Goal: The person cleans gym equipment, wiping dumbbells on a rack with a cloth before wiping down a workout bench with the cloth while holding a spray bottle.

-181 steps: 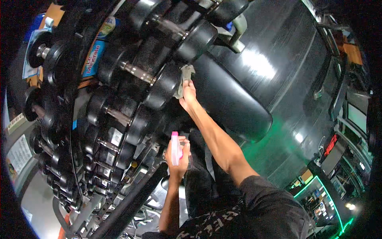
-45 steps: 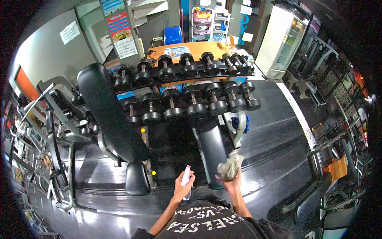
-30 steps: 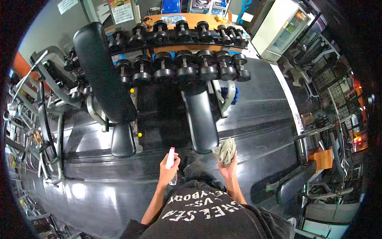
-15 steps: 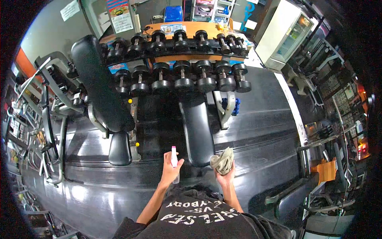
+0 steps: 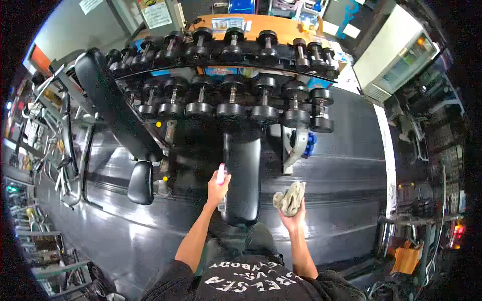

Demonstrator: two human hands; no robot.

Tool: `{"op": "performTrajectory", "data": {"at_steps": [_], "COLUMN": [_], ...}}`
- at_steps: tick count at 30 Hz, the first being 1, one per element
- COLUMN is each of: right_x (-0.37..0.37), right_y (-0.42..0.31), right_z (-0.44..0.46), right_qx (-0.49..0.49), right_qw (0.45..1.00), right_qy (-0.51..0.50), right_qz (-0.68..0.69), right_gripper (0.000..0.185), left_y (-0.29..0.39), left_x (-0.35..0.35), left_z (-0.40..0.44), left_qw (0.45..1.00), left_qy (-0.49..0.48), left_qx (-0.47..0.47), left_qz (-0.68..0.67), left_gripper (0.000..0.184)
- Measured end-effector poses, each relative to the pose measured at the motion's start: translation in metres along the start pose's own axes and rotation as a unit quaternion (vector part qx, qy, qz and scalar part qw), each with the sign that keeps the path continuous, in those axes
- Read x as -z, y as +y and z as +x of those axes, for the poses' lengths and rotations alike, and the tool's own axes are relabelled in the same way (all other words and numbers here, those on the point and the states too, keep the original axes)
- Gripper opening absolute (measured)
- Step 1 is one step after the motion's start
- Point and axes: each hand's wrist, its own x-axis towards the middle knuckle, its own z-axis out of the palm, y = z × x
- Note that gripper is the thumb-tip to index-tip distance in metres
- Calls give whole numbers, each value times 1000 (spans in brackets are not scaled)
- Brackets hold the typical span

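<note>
My left hand (image 5: 218,189) is closed around a clear spray bottle with a pink and white head (image 5: 221,174), held over the left edge of a flat black bench pad (image 5: 242,175). Bunched in my right hand (image 5: 293,216) is a greyish-green cloth (image 5: 290,199), above the floor to the right of the bench. Neither hand touches the bench as far as I can tell. The bench's far end lies beneath the lower row of black dumbbells (image 5: 232,103).
An upper dumbbell row (image 5: 233,44) runs before a wooden desk (image 5: 281,26). An inclined bench (image 5: 113,103) stands left, with machines beyond it. A glass-door fridge (image 5: 401,60) is at the back right. Blue dumbbells (image 5: 310,144) lie by a grey bench leg (image 5: 297,150).
Since half a second ago, the view has shifted and the flat bench appears nearer my left hand. The cloth now sits farther from the bench. Both hands keep their hold; earlier, the cloth was beside a dumbbell.
</note>
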Motion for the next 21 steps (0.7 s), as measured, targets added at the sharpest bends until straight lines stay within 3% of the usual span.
{"op": "performTrajectory", "data": {"at_steps": [5, 8, 11, 12, 16, 20, 21], "right_x": [-6, -3, -10, -12, -10, -7, -6], "right_y": [-50, -65, -64, -62, -58, -59, -60], "right_z": [43, 62, 68, 68, 73, 78, 78], "right_qx": [0, -12, -23, -31, -54, -68, -73], "right_qw": [1000, 999, 998, 998, 998, 997, 996], "right_qy": [-2, -22, -55, -42, -17, -38, -40], "right_qz": [-10, -26, -34, -34, -31, -18, -8], "right_gripper": [46, 45, 45, 45, 44, 45, 45], "left_y": [-6, -8, -35, -38, -28, -21, -15], "left_x": [-47, -71, -80, -82, -88, -90, -88], "left_z": [52, 68, 73, 70, 55, 36, 28], "left_qw": [998, 986, 982, 980, 982, 984, 981], "left_qy": [43, 54, 71, 71, 64, 73, 55], "left_qx": [34, 86, 20, 74, 102, 60, 118], "left_qz": [26, 130, 176, 170, 144, 150, 143], "left_gripper": [23, 23, 20, 19, 21, 22, 22]}}
